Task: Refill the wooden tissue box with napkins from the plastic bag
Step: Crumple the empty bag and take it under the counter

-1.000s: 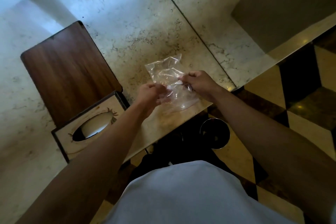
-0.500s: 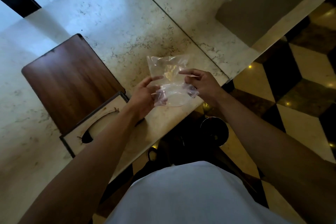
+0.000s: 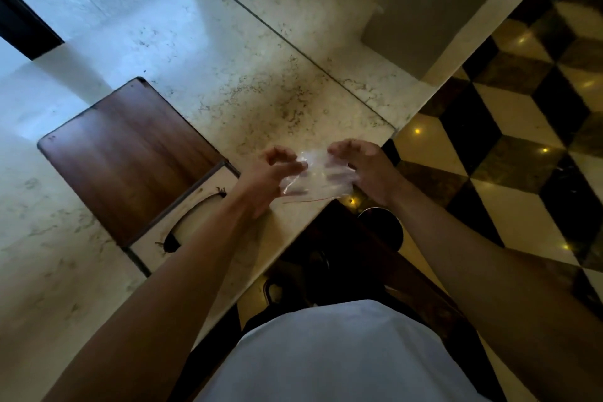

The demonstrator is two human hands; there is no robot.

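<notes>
- My left hand [image 3: 270,178]: forearm reaching forward, fingers curled, thumb and fingertips pinching the plastic bag [image 3: 318,179] at its left edge.
- My right hand [image 3: 365,170]: palm down, fingers bent, gripping the same bag from its right side.
- Hands close together, facing each other, bag stretched between them.

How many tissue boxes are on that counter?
1. The wooden tissue box stands on the marble counter, left of the hands, its slotted top partly behind the left forearm. None other shows, though the arms hide some counter.
</notes>
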